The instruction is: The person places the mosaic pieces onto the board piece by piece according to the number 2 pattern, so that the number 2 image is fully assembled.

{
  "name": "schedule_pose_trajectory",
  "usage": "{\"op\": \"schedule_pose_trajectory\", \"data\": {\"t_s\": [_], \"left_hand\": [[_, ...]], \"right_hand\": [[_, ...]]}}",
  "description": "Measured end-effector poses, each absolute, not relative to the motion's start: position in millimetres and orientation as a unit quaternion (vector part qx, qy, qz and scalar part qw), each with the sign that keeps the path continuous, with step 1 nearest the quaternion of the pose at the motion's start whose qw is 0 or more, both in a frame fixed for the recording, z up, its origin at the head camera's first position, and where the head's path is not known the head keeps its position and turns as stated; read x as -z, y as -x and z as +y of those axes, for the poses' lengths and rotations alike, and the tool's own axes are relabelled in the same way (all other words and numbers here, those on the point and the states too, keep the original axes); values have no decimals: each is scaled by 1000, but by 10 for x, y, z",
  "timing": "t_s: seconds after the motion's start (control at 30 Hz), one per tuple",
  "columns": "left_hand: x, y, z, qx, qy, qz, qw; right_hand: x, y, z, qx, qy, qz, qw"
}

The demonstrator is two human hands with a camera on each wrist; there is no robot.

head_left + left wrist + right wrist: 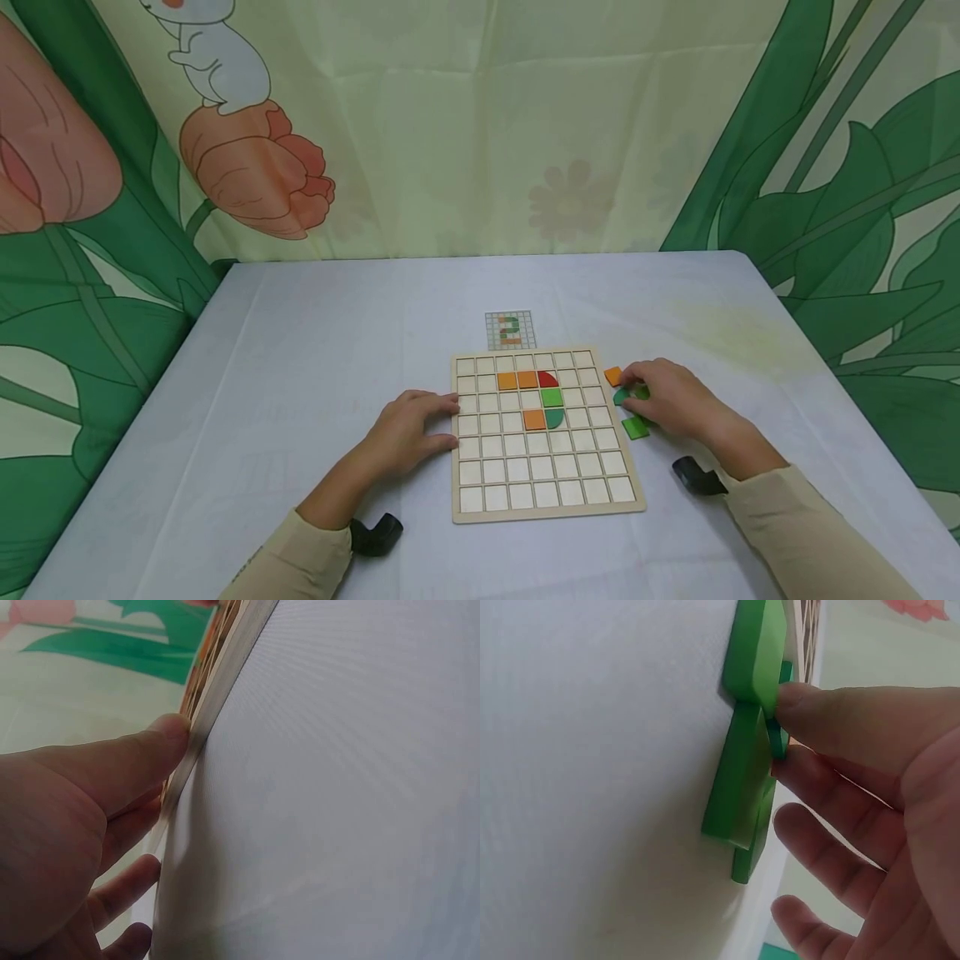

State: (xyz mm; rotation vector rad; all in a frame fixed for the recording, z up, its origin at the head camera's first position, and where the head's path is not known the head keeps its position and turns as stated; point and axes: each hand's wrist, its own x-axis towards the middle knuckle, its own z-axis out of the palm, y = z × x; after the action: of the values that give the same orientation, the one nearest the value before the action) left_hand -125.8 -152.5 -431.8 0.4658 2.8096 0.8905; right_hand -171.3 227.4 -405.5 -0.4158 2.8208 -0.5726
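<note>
A square wooden grid board (480, 517) lies on the table. On it are orange tiles (507, 381), a red rounded tile (547, 379), a light green square (551, 397) and a dark green rounded tile (554, 418). My left hand (408, 433) touches the board's left edge, thumb and fingers fairly straight. Right of the board, my right hand (671, 400) has thumb and index finger on either side of a loose dark green tile (778, 736), pinching it. Light green tiles (635, 427) lie around those fingertips, partly hidden, and an orange tile (613, 376) is just beyond.
Behind the board lies a small pattern card (511, 331) with a coloured figure on a grid. A white cloth covers the table (337, 333). At the back hangs a printed curtain (450, 125) with flowers and leaves. Black wrist mounts (377, 535) stick out near both sleeves.
</note>
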Motion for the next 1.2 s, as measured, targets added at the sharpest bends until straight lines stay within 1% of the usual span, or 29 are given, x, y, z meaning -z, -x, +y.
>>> {"op": "schedule_pose_trajectory", "data": {"t_s": [0.27,0.47,0.87,1.2], "left_hand": [[4326,1260,-1524,-299,-152,939,79],[4320,1256,-1524,-298,-156,939,78],[4319,1255,-1523,-296,-156,939,77],[4322,1260,-1527,-298,-155,938,80]], "right_hand": [[4050,1718,2284,154,165,971,83],[4011,1712,2289,162,170,969,72],[3929,1686,2123,217,189,954,80],[3914,1694,1902,214,240,944,81]]}}
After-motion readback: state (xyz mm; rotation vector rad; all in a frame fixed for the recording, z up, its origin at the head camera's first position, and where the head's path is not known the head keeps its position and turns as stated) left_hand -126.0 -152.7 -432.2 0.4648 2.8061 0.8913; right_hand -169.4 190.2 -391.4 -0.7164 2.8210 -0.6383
